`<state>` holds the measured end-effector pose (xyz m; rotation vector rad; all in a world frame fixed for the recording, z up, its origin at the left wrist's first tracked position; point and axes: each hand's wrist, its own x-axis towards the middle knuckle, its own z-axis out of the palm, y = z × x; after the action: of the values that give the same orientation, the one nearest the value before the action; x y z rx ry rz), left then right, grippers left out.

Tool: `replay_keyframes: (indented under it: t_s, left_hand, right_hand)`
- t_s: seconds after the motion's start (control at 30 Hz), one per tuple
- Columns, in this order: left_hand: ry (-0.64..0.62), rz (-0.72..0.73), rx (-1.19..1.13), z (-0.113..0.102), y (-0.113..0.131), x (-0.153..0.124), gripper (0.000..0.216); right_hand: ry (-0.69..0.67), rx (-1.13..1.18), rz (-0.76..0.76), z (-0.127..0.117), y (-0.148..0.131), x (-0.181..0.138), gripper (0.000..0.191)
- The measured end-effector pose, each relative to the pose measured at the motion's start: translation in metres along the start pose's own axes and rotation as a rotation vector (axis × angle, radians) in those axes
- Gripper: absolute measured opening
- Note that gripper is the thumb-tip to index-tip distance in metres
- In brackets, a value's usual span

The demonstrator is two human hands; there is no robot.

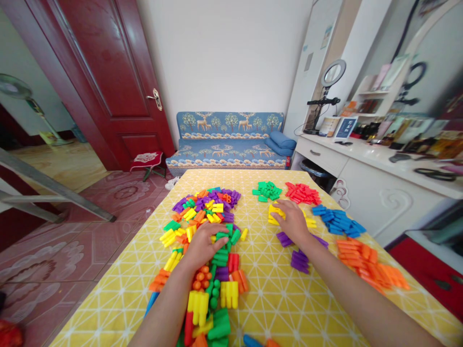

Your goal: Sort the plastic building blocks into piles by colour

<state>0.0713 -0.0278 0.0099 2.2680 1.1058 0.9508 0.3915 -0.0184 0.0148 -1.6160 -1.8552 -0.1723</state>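
Observation:
My left hand point(206, 243) rests over a mixed pile of plastic building pieces point(200, 207) on the left half of the table. Its thumb and fingers are apart, close to several green pieces point(220, 258), and I see nothing gripped in it. On the other side, my right hand point(290, 220) has its fingers curled over a yellow building piece point(274, 215). More yellow pieces point(310, 222) show just right of that hand, partly hidden by it. Purple pieces point(300, 260) lie below the right hand, some partly covered by the forearm.
Sorted heaps sit on the right half: green point(267, 191), red point(302, 193), blue point(338, 220) and orange point(369, 265). A patterned yellow cloth point(260, 299) covers the table. Beyond its far edge stands a blue sofa point(227, 144); a white dresser point(376, 173) is at right.

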Motion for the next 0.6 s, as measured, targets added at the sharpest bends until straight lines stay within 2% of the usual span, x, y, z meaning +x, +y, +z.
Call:
replay_keyframes:
  t_s: [0.07, 0.13, 0.27, 0.6]
  left_hand:
    - [-0.001, 0.004, -0.001, 0.001, -0.002, 0.0, 0.021]
    - [-0.002, 0.006, 0.003, 0.001, -0.002, 0.0, 0.022]
    - [0.0, 0.002, 0.012, 0.001, -0.002, -0.001, 0.022]
    - [-0.002, 0.0, 0.012, 0.0, 0.0, 0.0, 0.021]
  right_hand:
    - [-0.028, 0.166, -0.042, 0.007, -0.025, -0.014, 0.023]
    - [-0.113, 0.294, -0.076, 0.017, -0.052, -0.028, 0.027]
    - [-0.233, 0.372, -0.09, 0.035, -0.088, -0.044, 0.043]
    - [-0.223, 0.361, 0.026, 0.043, -0.088, -0.049, 0.023]
